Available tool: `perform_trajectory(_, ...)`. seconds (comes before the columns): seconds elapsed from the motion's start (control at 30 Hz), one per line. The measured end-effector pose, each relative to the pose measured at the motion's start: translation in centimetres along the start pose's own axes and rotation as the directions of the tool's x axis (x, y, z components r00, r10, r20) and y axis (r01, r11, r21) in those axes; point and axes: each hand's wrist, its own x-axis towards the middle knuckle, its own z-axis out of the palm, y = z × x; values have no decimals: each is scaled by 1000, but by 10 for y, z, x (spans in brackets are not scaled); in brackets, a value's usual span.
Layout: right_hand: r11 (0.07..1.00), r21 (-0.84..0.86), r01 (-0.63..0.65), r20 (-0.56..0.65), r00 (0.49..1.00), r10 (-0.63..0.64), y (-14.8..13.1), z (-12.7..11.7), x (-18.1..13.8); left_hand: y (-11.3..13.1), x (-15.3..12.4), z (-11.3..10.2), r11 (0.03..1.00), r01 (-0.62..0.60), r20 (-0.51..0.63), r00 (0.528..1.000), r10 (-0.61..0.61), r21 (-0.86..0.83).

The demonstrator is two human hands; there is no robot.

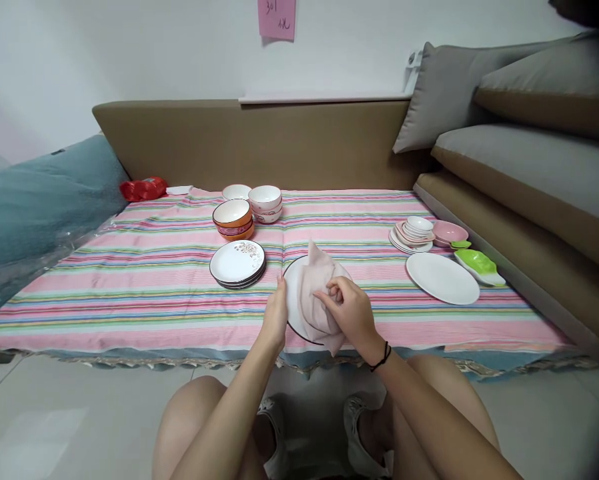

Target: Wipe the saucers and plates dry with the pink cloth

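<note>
A white plate with a dark rim (293, 293) is tilted up near the front edge of the striped cloth. My left hand (275, 312) grips its left edge, thumb at the rim and the other fingers mostly hidden behind. Over the plate's face lies a crumpled pale pink cloth (313, 287). My right hand (350, 308) pinches a fold of that cloth between curled fingers, with a black band at the wrist. Just left of the plate is a stack of white dark-rimmed plates (237, 262), the top one bearing a brown floral print.
Orange bowls (233, 217) and pink-patterned bowls (266, 200) stand stacked behind the plates. At right are an oval white plate (442, 278), a green leaf-shaped dish (477, 262), a pink bowl (449, 232) and small stacked dishes (415, 230). Cushions (529, 167) border the right; a red package (144, 189) lies far left.
</note>
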Motion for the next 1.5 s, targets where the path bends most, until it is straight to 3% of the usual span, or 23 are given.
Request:
perform_trajectory(0.13,995,99,32,119,992,-44,-3,1,0,4,-7,3,992,40,11,999,-42,118)
perform_trajectory(0.23,977,211,27,101,994,-49,-10,2,0,4,-12,6,993,64,37,997,-68,97)
perform_trajectory(0.37,918,396,14,30,999,-28,-12,3,2,-1,-9,7,997,71,-25,997,-72,-18)
perform_trajectory(0.47,958,280,61,-27,998,-55,-6,2,6,-3,-3,3,993,49,-49,997,-55,-108)
perform_trajectory(0.6,993,20,117,51,992,-118,5,-2,11,-2,2,-6,989,31,-113,992,-48,-145)
perform_trajectory(0.7,996,87,3,52,999,-7,12,-6,15,2,3,-11,990,22,-136,990,-41,-138)
perform_trajectory(0.8,973,167,-157,-36,986,165,22,-14,19,5,1,-12,982,14,-99,995,-33,-188)
perform_trajectory(0.87,968,107,-229,-89,967,238,30,-22,21,8,1,-12,973,19,-102,994,-43,-230)
perform_trajectory(0.97,960,-39,-277,-67,959,274,41,-32,24,15,-1,-11,952,38,-166,982,-93,-305)
perform_trajectory(1.07,984,-93,-149,-170,977,132,40,-38,24,22,-1,-12,942,17,-188,978,-85,-337)
perform_trajectory(1.17,988,6,152,-222,964,-147,23,-33,19,24,-1,-14,969,-21,-169,985,-21,-245)
perform_trajectory(1.23,946,99,308,-129,947,-294,9,-25,14,21,-2,-15,989,-32,-139,990,11,-145)
perform_trajectory(1.3,919,131,373,-1,927,-376,-1,-16,10,18,-3,-15,998,-49,-74,996,45,-46)
perform_trajectory(1.4,915,75,397,161,900,-404,-5,-6,7,18,-7,-12,996,-78,35,996,77,34)
perform_trajectory(1.5,925,-47,377,262,898,-353,1,-4,11,23,-9,-11,997,-80,-9,997,80,-22)
